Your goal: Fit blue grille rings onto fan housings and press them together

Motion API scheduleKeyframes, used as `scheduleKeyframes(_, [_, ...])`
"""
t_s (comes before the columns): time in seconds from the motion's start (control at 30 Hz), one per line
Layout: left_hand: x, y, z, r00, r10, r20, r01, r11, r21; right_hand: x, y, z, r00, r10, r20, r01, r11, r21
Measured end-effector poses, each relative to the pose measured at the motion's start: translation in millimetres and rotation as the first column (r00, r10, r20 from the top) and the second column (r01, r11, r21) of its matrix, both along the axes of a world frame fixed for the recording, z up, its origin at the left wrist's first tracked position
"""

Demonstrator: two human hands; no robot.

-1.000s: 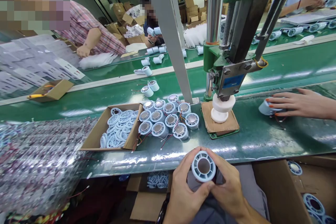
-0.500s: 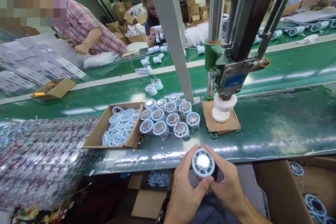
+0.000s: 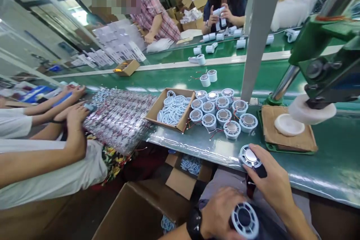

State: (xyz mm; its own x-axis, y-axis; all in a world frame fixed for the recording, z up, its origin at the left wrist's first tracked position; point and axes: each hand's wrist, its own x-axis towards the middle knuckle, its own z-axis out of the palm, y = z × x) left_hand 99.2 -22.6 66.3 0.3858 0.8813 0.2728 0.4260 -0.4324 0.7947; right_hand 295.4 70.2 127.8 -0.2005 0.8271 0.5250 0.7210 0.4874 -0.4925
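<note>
— Splitting the pair, are they? Half a second ago both hands cupped one pale blue ring-faced plastic motor housing with a silvery centre (image 3: 249, 156) in the lap.

— Yes. Now the right hand (image 3: 274, 183) has it alone, fingers (image 3: 260, 153) curled round its dark body, set at the near edge of the green bench top (image 3: 323, 165), just this side of the cluster of matching blue housings with red wires (image 3: 222, 114).

— And the left hand (image 3: 218, 213)?

— Low by the lap, fingers closed round a second pale blue slotted ring part with a dark middle (image 3: 244, 219). The view has also swung left.

— Meaning?

— I judge one piece is finished with and another is being taken up. The white press pad on brown cardboard (image 3: 288, 124) sits beyond the right fingertips, untouched.
</note>
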Motion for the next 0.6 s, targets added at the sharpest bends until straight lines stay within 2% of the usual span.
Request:
scheduleKeyframes(0.07, [-27.3, -0.5, -36.9, 0.969, 0.219, -0.110, -0.231, 0.967, -0.110, -1.8, 7.0, -0.5, 0.999, 0.020, 0.030, -0.021, 1.000, 0.009])
scheduleKeyframes(0.1, [-43.5, 3.9, -53.3, 0.926, 0.343, -0.157, -0.364, 0.922, -0.133, -2.5, 9.0, -0.2, 0.999, 0.024, 0.040, -0.025, 1.000, 0.014])
scheduleKeyframes(0.17, [-75.9, 18.0, -79.4, 0.804, 0.542, -0.245, -0.583, 0.798, -0.150, -3.4, 10.8, 0.9, 0.998, 0.022, 0.055, -0.023, 1.000, 0.019])
scheduleKeyframes(0.23, [-101.9, 31.4, -95.0, 0.684, 0.661, -0.308, -0.720, 0.679, -0.142, -3.1, 11.0, 2.1, 0.998, 0.014, 0.067, -0.015, 1.000, 0.023])
scheduleKeyframes(0.3, [-117.8, 36.5, -98.9, 0.599, 0.728, -0.332, -0.791, 0.602, -0.108, -2.3, 11.5, 2.9, 0.997, 0.015, 0.077, -0.018, 0.999, 0.038])
scheduleKeyframes(0.37, [-126.3, 32.5, -90.5, 0.554, 0.769, -0.319, -0.819, 0.571, -0.048, -1.7, 13.2, 3.2, 0.996, 0.020, 0.085, -0.025, 0.998, 0.060])
scheduleKeyframes(0.43, [-133.9, 24.8, -69.9, 0.543, 0.789, -0.287, -0.818, 0.574, 0.033, -1.8, 16.3, 2.9, 0.995, 0.021, 0.094, -0.028, 0.997, 0.074])
scheduleKeyframes(0.53, [-156.1, 27.4, -18.1, 0.542, 0.803, -0.247, -0.791, 0.587, 0.173, -2.3, 22.3, 0.9, 0.994, 0.038, 0.105, -0.048, 0.995, 0.092])
scheduleKeyframes(0.6, [-178.7, 50.0, 25.4, 0.536, 0.809, -0.240, -0.769, 0.585, 0.256, -1.8, 25.6, -1.7, 0.994, 0.057, 0.094, -0.066, 0.993, 0.098])
